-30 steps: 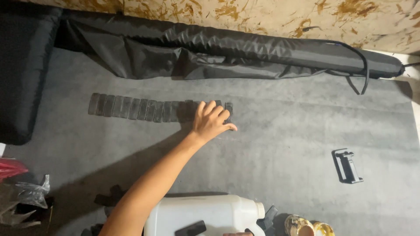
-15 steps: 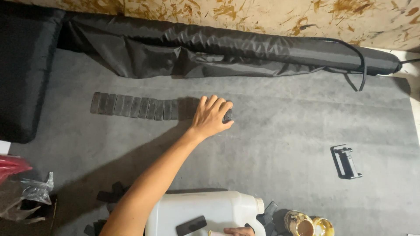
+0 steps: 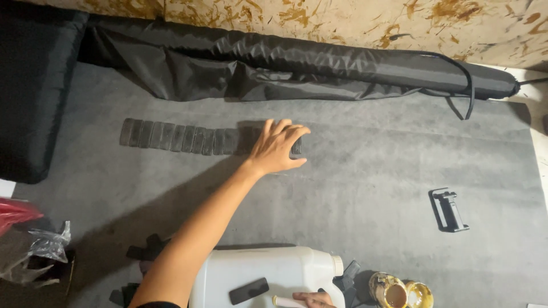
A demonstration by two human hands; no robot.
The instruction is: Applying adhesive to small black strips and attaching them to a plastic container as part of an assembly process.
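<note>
Head view showed me the left hand [image 3: 277,148] stretched out over the grey floor mat [image 3: 365,188], palm down and fingers spread, resting on the right end of a row of dark flat tiles [image 3: 182,138]. I recorded that grip as released: nothing was clasped, the fingers only pressed flat on the last pieces. The row lay with its long axis running left to right across the frame, roughly parallel to the wall, its far end pointing toward the black cushion [image 3: 31,91] at the left. The tiles sat edge to edge, each one touching the next, and the end of the row was partly hidden under the hand.

The right hand [image 3: 313,299] appeared only at the bottom edge, just beside a white plastic jug [image 3: 268,274] that lay on its side with its capped neck pointing right. A slim pale object lay against its fingers; I could not tell whether that grip was clenched on it or slack. A small black flat piece [image 3: 249,290] rested on the jug's side.

Behind the row, a long black fabric bag [image 3: 297,71] lay along the foot of the stained wall, its long axis likewise left to right, with a strap looping off near its right end. A black clamp-like bracket [image 3: 450,210] sat well apart to the right on the mat. Two open round tins [image 3: 399,291] stood near the jug's neck. Crumpled clear plastic [image 3: 48,248] and something red [image 3: 14,212] lay at the left edge.
</note>
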